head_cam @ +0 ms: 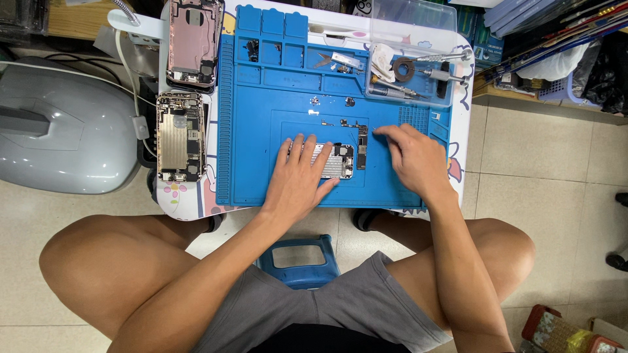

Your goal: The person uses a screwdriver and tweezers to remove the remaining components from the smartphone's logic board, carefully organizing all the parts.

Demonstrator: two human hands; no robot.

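Note:
My left hand lies flat, fingers spread, on a small silver circuit part in the middle of the blue work mat. My right hand rests on the mat just to its right, fingers curled toward a narrow dark circuit board; whether the fingertips pinch anything is hidden. Small screws and metal bits lie scattered just beyond the board.
Two opened phone bodies, one pink and one gold, lie left of the mat. A clear tray with screwdrivers and a tape roll sits at the back right. A grey machine stands at left, a blue stool between my knees.

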